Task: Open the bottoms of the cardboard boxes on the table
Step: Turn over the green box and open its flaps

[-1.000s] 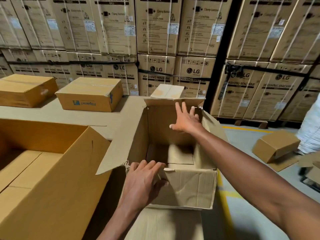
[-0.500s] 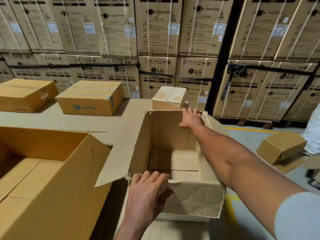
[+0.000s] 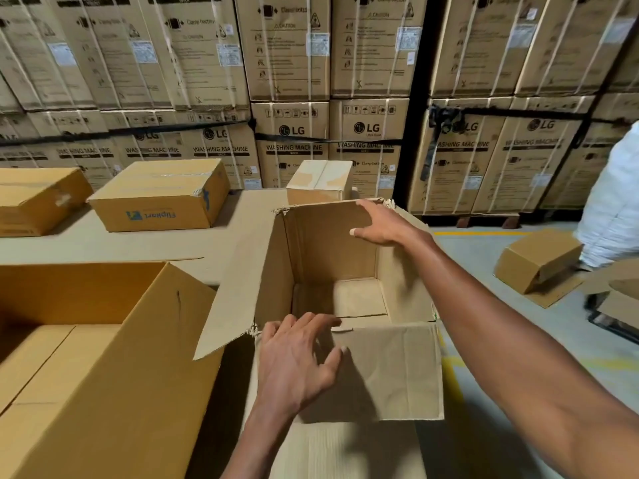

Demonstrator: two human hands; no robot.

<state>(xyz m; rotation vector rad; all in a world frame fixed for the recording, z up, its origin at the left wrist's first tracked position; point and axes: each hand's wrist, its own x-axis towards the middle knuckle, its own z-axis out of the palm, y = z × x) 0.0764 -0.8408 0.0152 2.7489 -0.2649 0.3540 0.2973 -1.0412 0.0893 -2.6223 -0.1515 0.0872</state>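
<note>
A worn brown cardboard box (image 3: 325,243) stands open-topped at the table's right end, with its flaps spread outward and its inner bottom flaps visible. My left hand (image 3: 297,361) holds the near wall's rim at the left corner, fingers curled inside and thumb on the hanging front flap. My right hand (image 3: 383,223) grips the far wall's top edge near the right corner, thumb on the inner face. A big yellow-brown open box (image 3: 103,375) sits close on the left.
On the table (image 3: 103,247) farther back are a taped Flipkart box (image 3: 155,202), another closed box (image 3: 34,198) and a small box (image 3: 318,183). Stacked washing machine cartons (image 3: 294,133) form a wall behind. A box (image 3: 539,261) lies on the floor right, beside a white bundle (image 3: 612,209).
My right hand has slid from the inner face of the far wall up onto its top edge at the right corner. My left hand has stayed on the near rim.
</note>
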